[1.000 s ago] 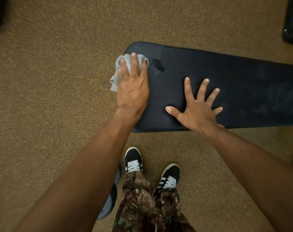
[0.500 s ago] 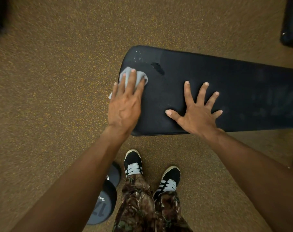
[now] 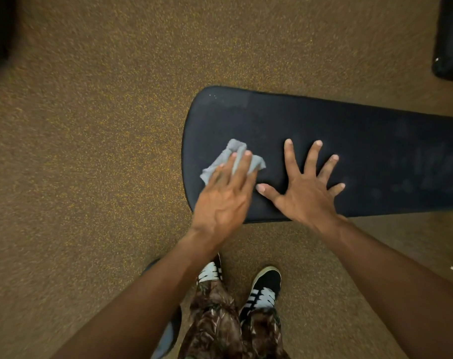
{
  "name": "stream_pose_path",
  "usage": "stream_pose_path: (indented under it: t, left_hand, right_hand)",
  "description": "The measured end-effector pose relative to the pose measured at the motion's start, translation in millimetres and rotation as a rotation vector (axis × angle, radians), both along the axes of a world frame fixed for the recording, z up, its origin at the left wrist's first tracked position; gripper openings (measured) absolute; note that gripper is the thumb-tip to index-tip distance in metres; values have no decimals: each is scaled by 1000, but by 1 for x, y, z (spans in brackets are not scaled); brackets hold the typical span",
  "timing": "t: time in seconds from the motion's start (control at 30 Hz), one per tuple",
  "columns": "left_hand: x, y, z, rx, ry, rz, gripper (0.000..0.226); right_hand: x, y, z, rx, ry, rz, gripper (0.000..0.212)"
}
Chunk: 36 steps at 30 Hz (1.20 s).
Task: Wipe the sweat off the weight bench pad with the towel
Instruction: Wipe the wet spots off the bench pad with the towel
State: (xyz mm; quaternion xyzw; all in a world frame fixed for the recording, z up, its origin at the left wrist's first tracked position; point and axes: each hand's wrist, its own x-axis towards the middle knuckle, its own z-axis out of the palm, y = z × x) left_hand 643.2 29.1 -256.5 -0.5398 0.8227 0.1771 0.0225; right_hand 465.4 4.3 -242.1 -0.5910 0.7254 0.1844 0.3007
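**Flat palm, overlapping passes**

My left hand (image 3: 225, 198) presses the grey towel (image 3: 234, 150) onto the near end of the black bench pad (image 3: 349, 136). Its fingers are straight and close together, not curled round the cloth. My right hand (image 3: 307, 195) lies flat on the pad just beside it, fingers spread wide, bracing me. To wipe well, I judge I should press evenly through the palm and overlap each pass. The towel should also reach the far corner, where pale specks (image 3: 212, 95) show.
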Motion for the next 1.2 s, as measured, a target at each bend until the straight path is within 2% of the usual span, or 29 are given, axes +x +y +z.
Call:
stream_pose_path:
  t: [0.1, 0.2, 0.3, 0.47, 0.57, 0.67, 0.83, 1.03, 1.1, 1.2]
  left_hand:
    - [33, -19, 6, -39, -121, 122, 70]
    - [48, -56, 15, -18, -49, 308, 68]
    - [32, -91, 8, -38, -16, 346, 62]
    - [6, -105, -3, -67, -34, 316, 52]
    - [5, -75, -5, -112, -2, 107, 53]
    - [19, -46, -11, -75, 66, -63, 52]
    - [32, -63, -6, -111, 3, 85, 55]
    - [1, -112, -6, -89, -8, 272, 51]
    - [-18, -112, -8, -97, -14, 256, 54]
    - [-42, -91, -6, -104, -13, 85, 62]
  right_hand:
    - [0, 1, -1, -12, 2, 4, 105]
    - [-1, 2, -1, -23, 7, 9, 106]
    - [-1, 1, -1, -14, 7, 7, 106]
    - [0, 1, -1, -16, 6, 7, 105]
    - [0, 1, -1, -10, 6, 2, 105]
    - [0, 1, 0, 3, 7, -6, 105]
    - [0, 1, -1, -3, 9, -1, 105]
    - [0, 2, -2, -7, 7, 1, 104]
    - [0, 2, -2, -9, 15, 2, 104]
    - [-1, 1, -2, -4, 14, 1, 103]
